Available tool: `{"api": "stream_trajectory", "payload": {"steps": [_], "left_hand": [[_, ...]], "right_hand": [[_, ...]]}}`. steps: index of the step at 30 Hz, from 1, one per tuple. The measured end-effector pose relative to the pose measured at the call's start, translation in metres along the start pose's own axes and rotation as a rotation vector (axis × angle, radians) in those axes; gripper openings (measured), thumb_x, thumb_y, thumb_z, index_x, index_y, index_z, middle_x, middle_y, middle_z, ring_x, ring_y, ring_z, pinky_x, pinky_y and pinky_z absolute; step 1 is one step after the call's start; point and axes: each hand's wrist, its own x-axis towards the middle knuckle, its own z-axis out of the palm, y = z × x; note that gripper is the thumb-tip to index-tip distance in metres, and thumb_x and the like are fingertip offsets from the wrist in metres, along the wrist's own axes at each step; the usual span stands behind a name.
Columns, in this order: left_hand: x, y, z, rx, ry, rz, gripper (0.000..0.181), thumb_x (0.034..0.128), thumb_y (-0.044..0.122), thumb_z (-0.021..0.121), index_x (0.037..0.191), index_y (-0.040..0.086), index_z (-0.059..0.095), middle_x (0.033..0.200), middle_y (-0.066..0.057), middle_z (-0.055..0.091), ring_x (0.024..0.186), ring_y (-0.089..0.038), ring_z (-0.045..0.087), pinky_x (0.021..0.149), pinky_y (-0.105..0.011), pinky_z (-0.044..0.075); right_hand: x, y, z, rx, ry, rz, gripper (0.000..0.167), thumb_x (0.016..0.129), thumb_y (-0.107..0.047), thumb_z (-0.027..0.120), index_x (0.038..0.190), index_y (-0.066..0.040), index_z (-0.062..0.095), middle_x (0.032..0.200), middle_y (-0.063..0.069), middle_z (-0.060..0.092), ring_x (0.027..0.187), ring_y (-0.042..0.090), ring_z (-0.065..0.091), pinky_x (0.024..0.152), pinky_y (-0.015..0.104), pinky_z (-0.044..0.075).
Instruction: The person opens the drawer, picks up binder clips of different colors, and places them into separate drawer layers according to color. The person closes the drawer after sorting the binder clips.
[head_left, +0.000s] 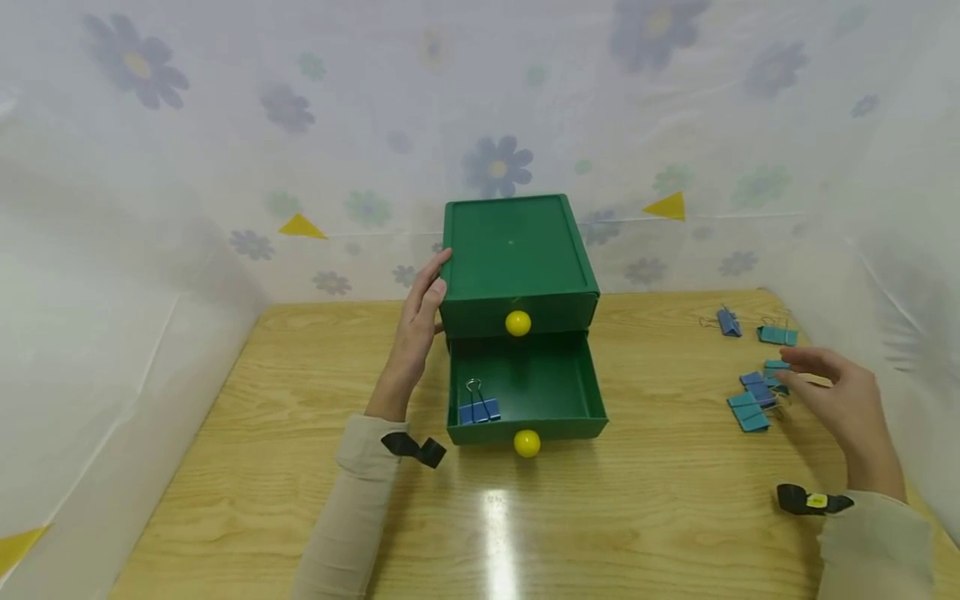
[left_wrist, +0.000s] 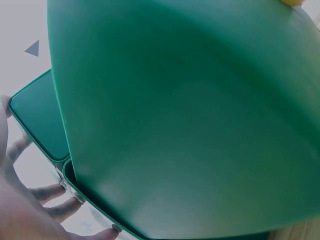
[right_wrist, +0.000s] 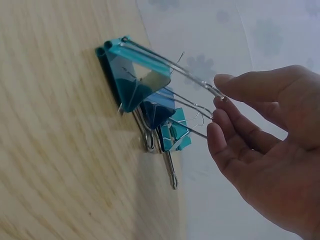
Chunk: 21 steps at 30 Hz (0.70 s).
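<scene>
A green two-drawer box [head_left: 517,250] stands with its lower drawer [head_left: 592,392] pulled out and its upper one closed. Inside the lower drawer lies a blue binder clip [head_left: 480,412]. Against the box's left side rests my left hand [head_left: 411,342], fingers extended along it; the left wrist view shows the fingers [left_wrist: 62,207] at the green edge. At the right, my right hand [head_left: 843,400] hovers by a cluster of teal and blue binder clips [head_left: 748,412]. Its thumb and fingers are apart in the head view, close to the wire handles of a teal binder clip [right_wrist: 137,75].
Behind the cluster lie another blue binder clip [head_left: 728,322] and a teal one [head_left: 777,335]. Yellow round knobs [head_left: 527,443] stick out from the drawer fronts. Flowered white sheeting [head_left: 360,150] encloses the wooden table [head_left: 645,517] at the back and sides.
</scene>
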Motion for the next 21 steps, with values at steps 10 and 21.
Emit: {"api": "stream_trajectory", "payload": {"steps": [10,21], "left_hand": [[-0.001,-0.001,0.001,0.004,-0.001,-0.001,0.051,0.1093,0.039,0.039,0.160,0.034,0.038,0.167,0.009,0.025,0.147,-0.030,0.033,0.102,-0.074,0.036],[0.000,0.000,0.002,0.003,0.001,0.000,0.051,0.1082,0.043,0.040,0.159,0.037,0.038,0.166,0.011,0.025,0.148,-0.028,0.031,0.102,-0.074,0.036]], "right_hand": [[0.001,0.012,0.007,-0.070,-0.163,-0.057,0.044,0.100,-0.026,0.069,0.138,-0.005,0.060,0.114,-0.025,0.057,0.104,-0.013,0.044,0.074,0.009,0.039],[-0.004,0.012,-0.002,-0.006,-0.153,0.013,0.039,0.102,-0.025,0.067,0.133,-0.002,0.062,0.106,-0.035,0.061,0.096,-0.017,0.053,0.071,0.008,0.046]]}}
